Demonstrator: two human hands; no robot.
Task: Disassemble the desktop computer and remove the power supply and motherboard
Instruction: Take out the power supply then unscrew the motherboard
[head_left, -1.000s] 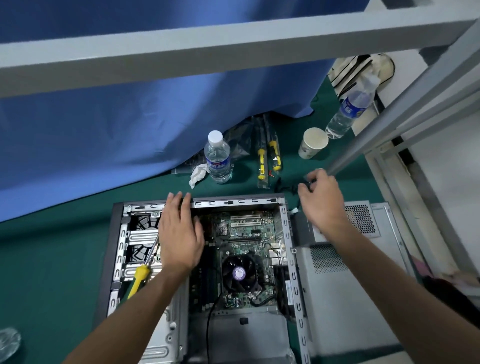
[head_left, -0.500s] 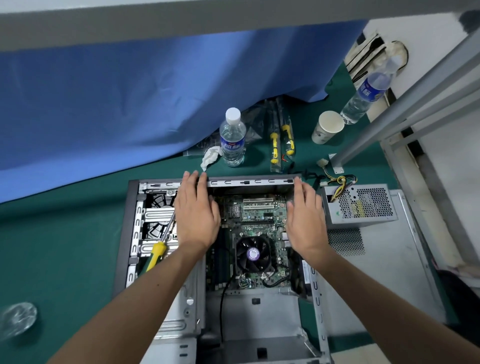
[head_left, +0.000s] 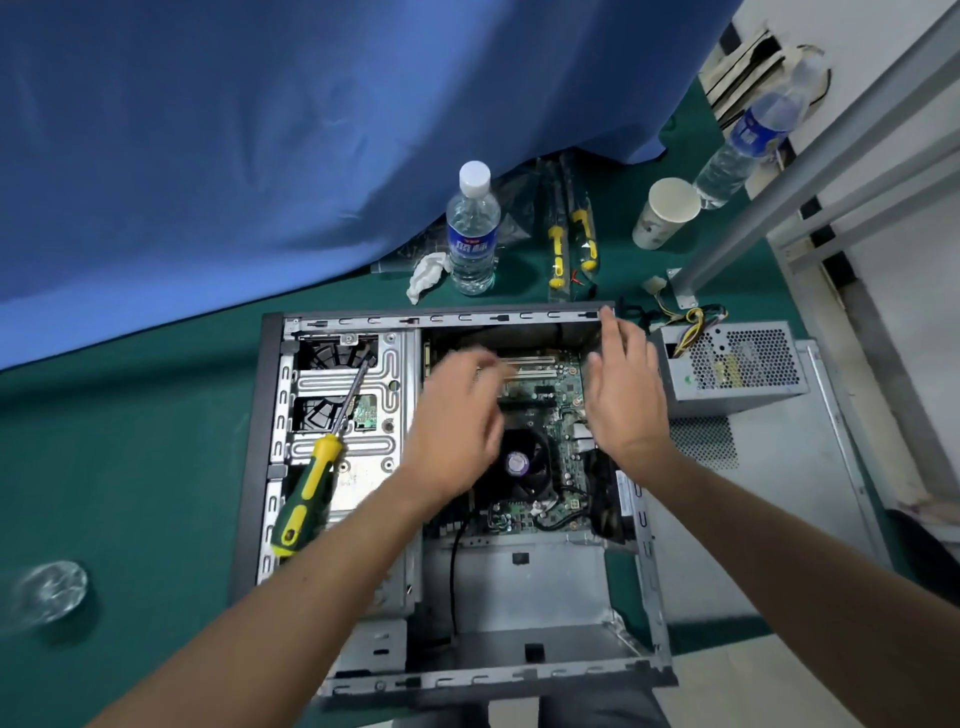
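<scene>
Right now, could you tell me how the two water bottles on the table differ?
The near water bottle stands upright behind the computer case, beside a crumpled tissue; the far water bottle leans tilted past the paper cup, by the metal frame. The near one shows a white cap; the far one's top is blurred, so its cap is unclear. Both are clear plastic with blue labels.

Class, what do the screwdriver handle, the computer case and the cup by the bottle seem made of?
Screwdriver handle: glossy yellow and green, probably plastic or rubber. Computer case: bare grey sheet metal, dull sheen, stamped slots. Cup: matte off-white, likely paper.
</scene>
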